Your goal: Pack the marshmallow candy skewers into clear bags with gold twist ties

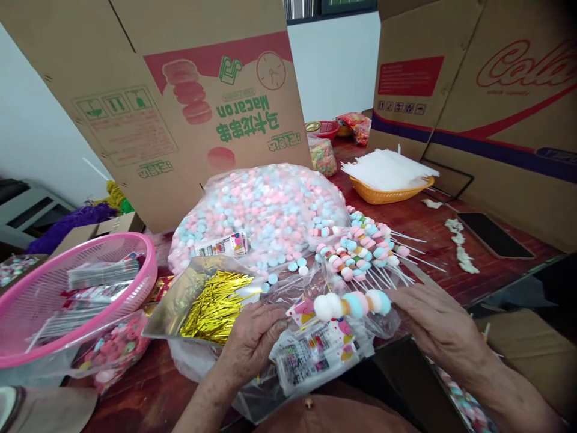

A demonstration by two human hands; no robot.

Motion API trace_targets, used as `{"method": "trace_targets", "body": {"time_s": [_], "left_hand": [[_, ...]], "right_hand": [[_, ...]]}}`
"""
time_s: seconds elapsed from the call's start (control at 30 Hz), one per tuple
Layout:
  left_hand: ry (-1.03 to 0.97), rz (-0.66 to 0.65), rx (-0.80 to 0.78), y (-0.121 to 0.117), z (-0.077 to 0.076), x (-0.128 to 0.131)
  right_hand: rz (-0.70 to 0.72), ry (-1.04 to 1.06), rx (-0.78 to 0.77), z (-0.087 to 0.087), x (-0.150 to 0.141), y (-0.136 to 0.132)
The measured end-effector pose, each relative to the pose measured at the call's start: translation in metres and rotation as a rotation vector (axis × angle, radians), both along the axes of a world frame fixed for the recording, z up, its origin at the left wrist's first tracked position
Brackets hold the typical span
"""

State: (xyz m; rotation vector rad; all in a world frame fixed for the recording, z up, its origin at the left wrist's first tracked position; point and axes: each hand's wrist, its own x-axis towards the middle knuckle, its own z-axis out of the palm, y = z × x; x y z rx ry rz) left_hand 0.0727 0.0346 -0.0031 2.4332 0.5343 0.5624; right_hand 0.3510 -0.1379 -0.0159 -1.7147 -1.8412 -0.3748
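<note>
A skewer of marshmallows and gummy rings (pixel 352 305), white, blue and pink, lies level in front of me. At its right end my right hand (pixel 430 319) is closed, its stick hidden by the fingers. My left hand (pixel 258 334) pinches a small clear wrapper with a printed pink and yellow corner (pixel 301 313), which meets the skewer's left end. Below both hands rests a stack of printed clear wrappers (pixel 311 359). Beside the left hand, a metal scoop-like tray (pixel 166 316) holds gold twist ties (pixel 216 304). Finished-looking skewers (pixel 360 246) are piled behind the right hand.
A big bag of pastel marshmallows (pixel 270 210) stands behind the tray. At left is a pink basket (pixel 151 264) of packaged sticks. Toward the back right are an orange basket (pixel 383 193) of white sticks and a phone (pixel 493 234). Cardboard boxes (pixel 180 24) rise behind.
</note>
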Motion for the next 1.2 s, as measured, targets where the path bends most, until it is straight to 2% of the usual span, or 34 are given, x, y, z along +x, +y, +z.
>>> {"method": "trace_targets", "body": {"time_s": [0.07, 0.23, 0.47, 0.57, 0.67, 0.77, 0.87, 1.0, 1.13, 1.2], "left_hand": [[0.01, -0.023, 0.025, -0.001, 0.002, -0.001], [0.01, -0.028, 0.031, -0.002, 0.002, -0.005], [0.11, -0.021, 0.134, -0.005, 0.004, 0.0], [0.145, -0.053, 0.216, -0.01, 0.005, 0.007], [0.18, -0.068, 0.233, -0.014, 0.004, 0.014], [0.26, -0.115, 0.202, -0.018, 0.001, 0.02], [0.424, -0.161, 0.138, -0.024, -0.004, 0.026], [0.586, -0.129, -0.109, -0.03, -0.007, 0.039], [0.532, -0.175, -0.209, -0.027, -0.001, 0.048], [0.397, -0.159, -0.198, -0.022, 0.004, 0.044]], "right_hand": [[-0.007, -0.045, 0.001, 0.003, -0.003, -0.002], [-0.028, -0.044, 0.032, -0.003, 0.0, -0.005], [0.039, -0.105, -0.103, 0.0, -0.001, -0.009], [0.064, -0.142, -0.141, 0.002, -0.006, -0.007], [0.092, -0.136, -0.183, 0.003, -0.013, -0.002], [0.128, -0.113, -0.276, 0.005, -0.02, 0.004], [0.161, -0.113, -0.36, 0.009, -0.026, 0.009], [0.217, -0.157, -0.508, 0.014, -0.039, 0.018], [0.232, -0.114, -0.687, 0.011, -0.052, 0.028], [0.23, 0.01, -0.729, 0.005, -0.055, 0.031]]}}
